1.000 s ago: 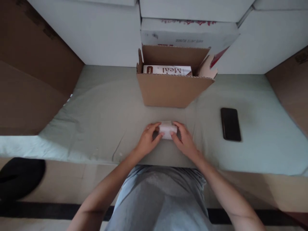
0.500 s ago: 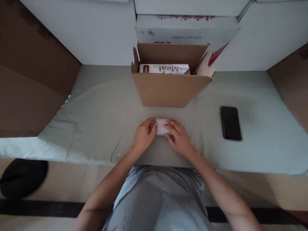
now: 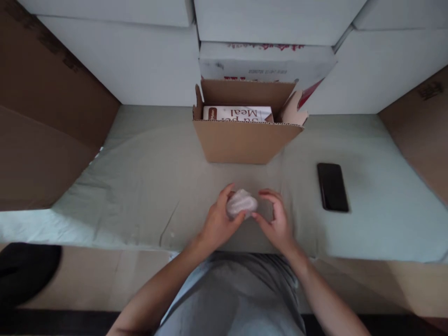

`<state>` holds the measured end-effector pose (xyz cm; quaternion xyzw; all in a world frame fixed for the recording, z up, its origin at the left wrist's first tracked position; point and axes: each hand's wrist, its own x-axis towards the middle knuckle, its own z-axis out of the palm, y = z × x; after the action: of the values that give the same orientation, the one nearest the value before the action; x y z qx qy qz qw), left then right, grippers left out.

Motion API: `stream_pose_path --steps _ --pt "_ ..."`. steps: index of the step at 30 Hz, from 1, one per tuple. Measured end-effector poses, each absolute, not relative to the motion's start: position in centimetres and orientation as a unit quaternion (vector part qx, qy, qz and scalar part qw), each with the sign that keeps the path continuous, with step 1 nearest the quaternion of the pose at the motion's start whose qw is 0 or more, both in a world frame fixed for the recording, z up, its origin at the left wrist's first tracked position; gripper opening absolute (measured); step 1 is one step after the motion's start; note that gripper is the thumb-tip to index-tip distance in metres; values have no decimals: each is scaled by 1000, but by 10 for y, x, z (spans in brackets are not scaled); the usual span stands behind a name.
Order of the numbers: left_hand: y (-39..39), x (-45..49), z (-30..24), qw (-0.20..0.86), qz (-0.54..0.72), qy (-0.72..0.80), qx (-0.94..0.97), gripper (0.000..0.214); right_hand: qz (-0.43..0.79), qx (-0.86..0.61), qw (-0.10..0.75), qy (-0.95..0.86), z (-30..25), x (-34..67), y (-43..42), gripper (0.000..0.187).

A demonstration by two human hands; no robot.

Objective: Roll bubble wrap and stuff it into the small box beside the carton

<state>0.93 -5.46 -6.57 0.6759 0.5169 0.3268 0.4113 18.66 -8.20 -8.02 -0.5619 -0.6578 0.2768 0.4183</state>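
Observation:
A small whitish wrapped packet is held just above the cloth-covered table, close to its near edge. My left hand is closed around the packet's left side. My right hand has its thumb and fingertips pinching the packet's right edge, the other fingers curled. Behind them stands an open cardboard box with a white carton marked "Meal" inside.
A black phone lies flat on the cloth to the right. Large white boxes are stacked along the back. Brown cartons close in the left side, another brown carton the right. A black object sits on the floor at left.
The packet lay on the cloth under both hands; now it is lifted and turned between them, nearer to me. The view has shifted slightly.

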Motion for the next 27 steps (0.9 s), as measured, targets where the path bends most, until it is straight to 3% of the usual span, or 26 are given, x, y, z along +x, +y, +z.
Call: stream_pose_path --steps 3,5,8,14,17,21,27 --pt "-57 3 -53 420 296 458 726 64 353 -537 349 -682 -61 201 -79 56" --pt "-59 0 -46 413 288 423 753 64 386 -501 303 -713 -48 207 -76 45" --pt "-56 -6 -33 381 296 374 792 68 372 -471 302 -740 -24 219 -67 29" --pt "-10 -22 7 186 351 342 852 51 147 -598 493 -614 49 263 -11 27" --pt "24 -20 30 66 355 353 863 41 23 -628 474 -617 88 263 31 33" --pt "54 -11 48 14 351 402 845 35 -85 -659 285 -691 114 233 72 51" --pt "63 -19 38 11 375 430 821 33 -162 -670 -26 -724 110 201 104 28"
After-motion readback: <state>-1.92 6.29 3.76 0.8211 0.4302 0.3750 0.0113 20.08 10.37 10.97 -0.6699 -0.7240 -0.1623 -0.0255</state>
